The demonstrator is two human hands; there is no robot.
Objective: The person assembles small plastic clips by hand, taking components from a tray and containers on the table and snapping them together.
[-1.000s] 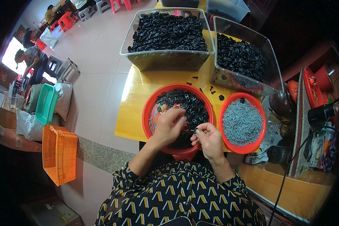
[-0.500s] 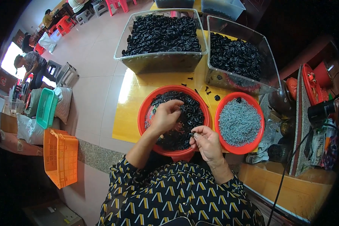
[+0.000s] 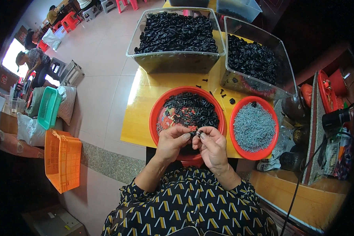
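My left hand [image 3: 171,142] and my right hand [image 3: 213,147] meet over the near part of a red basin [image 3: 153,118]. Thumb and forefinger of the left pinch a small black plastic piece [image 3: 192,134]. Pinched in my right fingertips is a screw [image 3: 200,133], with a silvery bit showing beside the black piece; the rest is hidden by the fingers. Loose black plastic pieces [image 3: 202,110] with holes fill the basin's far and right side, and its patterned bottom shows at the left. To the right, a red bowl [image 3: 277,129] holds a heap of silvery screws [image 3: 255,126].
Two clear tubs [image 3: 177,63] [image 3: 259,27] of black pieces stand at the back of the yellow table [image 3: 135,122]. Several black bits [image 3: 222,94] lie loose between basin and tubs. An orange crate [image 3: 63,161] and a green basket [image 3: 49,108] are at the left, near a bending person [image 3: 37,65].
My left hand has come down from over the basin's middle to my right hand and now pinches a black piece. The view has shifted slightly.
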